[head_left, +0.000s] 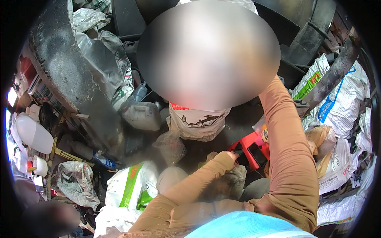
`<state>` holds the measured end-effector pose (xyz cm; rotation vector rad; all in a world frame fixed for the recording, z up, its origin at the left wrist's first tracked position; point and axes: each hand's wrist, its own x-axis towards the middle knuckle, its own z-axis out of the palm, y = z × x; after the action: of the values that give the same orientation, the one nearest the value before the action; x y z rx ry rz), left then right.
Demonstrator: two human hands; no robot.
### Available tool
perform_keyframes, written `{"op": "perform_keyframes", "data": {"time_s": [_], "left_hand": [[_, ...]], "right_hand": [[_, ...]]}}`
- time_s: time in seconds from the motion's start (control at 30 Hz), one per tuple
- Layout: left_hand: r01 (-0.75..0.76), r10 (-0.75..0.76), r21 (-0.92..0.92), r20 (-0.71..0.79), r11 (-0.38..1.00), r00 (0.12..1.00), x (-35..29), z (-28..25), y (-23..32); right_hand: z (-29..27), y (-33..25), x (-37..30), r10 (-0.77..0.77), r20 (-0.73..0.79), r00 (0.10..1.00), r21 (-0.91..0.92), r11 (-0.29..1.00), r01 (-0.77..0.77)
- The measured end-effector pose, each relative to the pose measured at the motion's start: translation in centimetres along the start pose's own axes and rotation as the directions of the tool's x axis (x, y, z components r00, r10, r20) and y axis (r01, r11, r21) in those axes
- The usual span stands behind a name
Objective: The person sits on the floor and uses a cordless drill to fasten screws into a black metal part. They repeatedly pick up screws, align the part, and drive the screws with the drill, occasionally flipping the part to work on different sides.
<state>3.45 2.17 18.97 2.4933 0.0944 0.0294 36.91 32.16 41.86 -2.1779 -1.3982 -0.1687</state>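
My left hand (232,156) reaches in from below, at the end of a brown sleeve. Its fingers are closed at the edge of a black object (241,157). That object lies against a bright red plastic box (250,144). A dark rectangular item (257,154), flat and phone-like, sits at the box's right side. My right forearm (283,119) stretches far forward, and a large blurred oval hides the hand at its end, so its fingers cannot be made out. Just beyond the left hand stands a white printed sack (200,121), its upper part also behind the blur.
A grey plastic jug (141,115) stands left of the sack, beside a crumpled clear bag (170,147). White and green sacks (133,184) lie front left. More printed sacks (337,103) line the right. A curved dark metal wall (65,55) rises at left.
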Motion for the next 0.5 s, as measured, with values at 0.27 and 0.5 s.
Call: {"op": "perform_keyframes", "data": {"time_s": [0.27,0.5], "left_hand": [[0.061,-0.062,0.007,0.037,0.998,0.997,-0.2,-1.0,0.2],[0.072,-0.077,0.067,0.072,0.995,0.994,-0.5,-1.5,0.7]], "right_hand": [[-5.5,-4.2,-2.0,0.016,-0.146,0.989,-0.031,0.999,-0.021],[-23.0,-6.2,3.9,0.054,-0.907,0.417,0.319,0.736,0.598]]}}
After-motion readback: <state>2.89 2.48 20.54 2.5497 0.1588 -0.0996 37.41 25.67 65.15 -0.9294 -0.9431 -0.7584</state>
